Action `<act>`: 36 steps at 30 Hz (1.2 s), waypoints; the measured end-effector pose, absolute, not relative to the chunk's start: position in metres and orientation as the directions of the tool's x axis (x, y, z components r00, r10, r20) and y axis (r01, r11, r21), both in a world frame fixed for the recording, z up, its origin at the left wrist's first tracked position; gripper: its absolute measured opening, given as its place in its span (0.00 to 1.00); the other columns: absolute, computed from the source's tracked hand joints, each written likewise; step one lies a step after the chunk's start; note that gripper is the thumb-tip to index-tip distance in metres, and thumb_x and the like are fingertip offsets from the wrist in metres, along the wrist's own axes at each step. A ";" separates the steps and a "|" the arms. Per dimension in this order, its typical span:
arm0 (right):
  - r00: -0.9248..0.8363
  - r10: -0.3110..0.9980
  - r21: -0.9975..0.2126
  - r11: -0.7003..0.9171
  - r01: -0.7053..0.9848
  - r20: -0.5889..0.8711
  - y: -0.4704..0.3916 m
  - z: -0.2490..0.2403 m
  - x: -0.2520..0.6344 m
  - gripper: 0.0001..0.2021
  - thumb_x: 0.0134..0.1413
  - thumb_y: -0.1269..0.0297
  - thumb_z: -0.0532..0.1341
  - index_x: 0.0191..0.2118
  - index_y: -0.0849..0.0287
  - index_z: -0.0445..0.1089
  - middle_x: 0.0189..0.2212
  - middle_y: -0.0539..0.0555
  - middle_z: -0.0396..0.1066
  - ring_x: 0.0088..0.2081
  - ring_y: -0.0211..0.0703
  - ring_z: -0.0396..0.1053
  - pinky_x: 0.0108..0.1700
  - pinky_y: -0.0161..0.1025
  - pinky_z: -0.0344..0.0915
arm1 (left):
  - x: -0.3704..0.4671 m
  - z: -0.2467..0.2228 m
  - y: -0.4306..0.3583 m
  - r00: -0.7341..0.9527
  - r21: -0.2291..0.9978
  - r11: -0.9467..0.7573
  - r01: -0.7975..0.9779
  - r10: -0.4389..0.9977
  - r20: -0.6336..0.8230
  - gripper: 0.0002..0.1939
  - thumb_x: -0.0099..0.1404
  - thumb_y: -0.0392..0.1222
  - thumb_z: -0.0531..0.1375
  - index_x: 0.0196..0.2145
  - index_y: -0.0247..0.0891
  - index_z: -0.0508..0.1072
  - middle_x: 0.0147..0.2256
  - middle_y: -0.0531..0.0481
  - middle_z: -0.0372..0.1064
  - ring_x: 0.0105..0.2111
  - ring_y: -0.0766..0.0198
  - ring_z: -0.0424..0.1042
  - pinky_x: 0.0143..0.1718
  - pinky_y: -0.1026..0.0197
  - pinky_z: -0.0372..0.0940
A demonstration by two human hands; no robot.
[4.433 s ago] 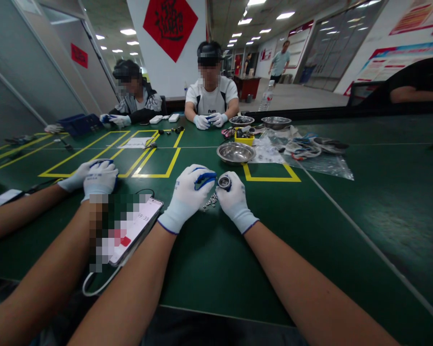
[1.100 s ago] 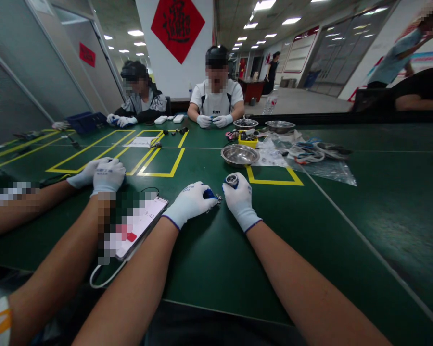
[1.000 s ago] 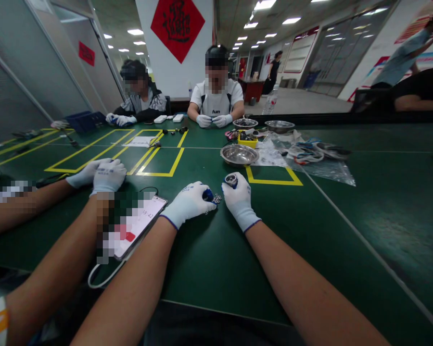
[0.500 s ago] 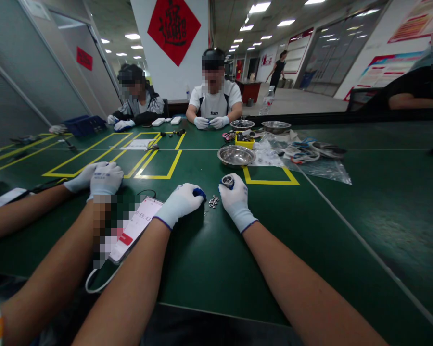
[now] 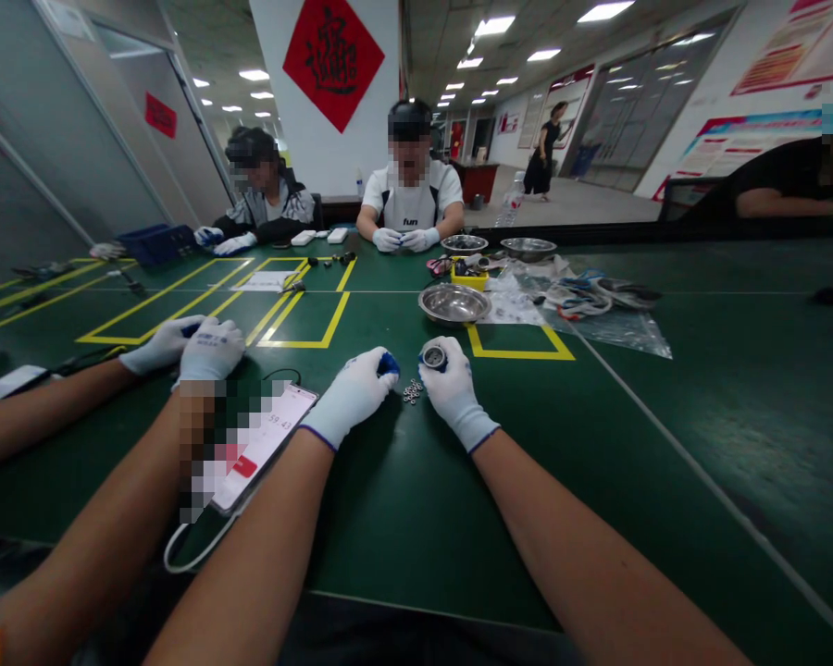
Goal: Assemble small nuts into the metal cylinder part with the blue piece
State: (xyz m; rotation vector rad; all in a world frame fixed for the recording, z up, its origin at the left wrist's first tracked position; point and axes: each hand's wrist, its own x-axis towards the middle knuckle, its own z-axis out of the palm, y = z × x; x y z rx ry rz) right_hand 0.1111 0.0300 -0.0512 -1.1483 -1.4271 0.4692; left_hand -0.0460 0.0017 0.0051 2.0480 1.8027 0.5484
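My right hand, in a white glove with a blue cuff, is wrapped round a round metal part whose ringed end faces up. My left hand, gloved the same way, is closed with its blue fingertips pressed together; what they hold, if anything, is hidden. Between the two hands, several small metal nuts lie in a loose pile on the green table. Neither hand visibly touches the pile.
A steel bowl stands beyond my hands, with a yellow container behind it. Cables lie on plastic bags at the right. A phone lies by my left forearm. A neighbour's gloved hands are further left.
The metal part in my right hand has tipped, so more of its ringed end shows. My left hand has shifted slightly up and right. A person in the background has moved.
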 end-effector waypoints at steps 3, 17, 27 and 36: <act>0.133 0.848 -0.819 0.436 0.373 0.512 0.029 -0.051 0.111 0.06 0.41 0.72 0.57 0.27 0.53 0.65 0.30 0.50 0.65 0.35 0.46 0.67 0.39 0.41 0.65 | -0.041 0.010 0.000 0.157 0.696 -0.241 0.676 0.970 0.183 0.08 0.65 0.33 0.62 0.42 0.39 0.77 0.44 0.46 0.80 0.44 0.57 0.77 0.52 0.54 0.72; -0.009 0.880 -0.819 0.445 0.364 0.474 0.021 -0.046 0.110 0.04 0.45 0.70 0.57 0.29 0.54 0.65 0.31 0.49 0.64 0.34 0.45 0.66 0.38 0.40 0.63 | -0.029 0.005 -0.009 0.131 0.767 -0.394 0.507 0.914 0.383 0.07 0.61 0.35 0.69 0.39 0.38 0.82 0.44 0.46 0.73 0.45 0.58 0.76 0.52 0.55 0.72; -0.028 0.849 -0.769 0.492 0.408 0.528 0.020 -0.048 0.108 0.06 0.42 0.69 0.60 0.28 0.54 0.62 0.30 0.49 0.62 0.32 0.44 0.63 0.36 0.40 0.61 | -0.024 -0.008 0.001 0.065 0.968 -0.211 0.138 0.977 0.203 0.10 0.50 0.42 0.71 0.27 0.36 0.75 0.28 0.53 0.73 0.33 0.59 0.75 0.42 0.55 0.72; -0.030 0.826 -0.712 0.504 0.489 0.563 0.020 -0.051 0.107 0.06 0.45 0.69 0.61 0.27 0.54 0.61 0.31 0.51 0.61 0.32 0.45 0.62 0.35 0.40 0.60 | -0.021 -0.006 0.002 0.033 0.928 -0.225 0.296 0.974 0.226 0.07 0.51 0.33 0.69 0.24 0.37 0.74 0.27 0.54 0.71 0.31 0.61 0.73 0.40 0.57 0.71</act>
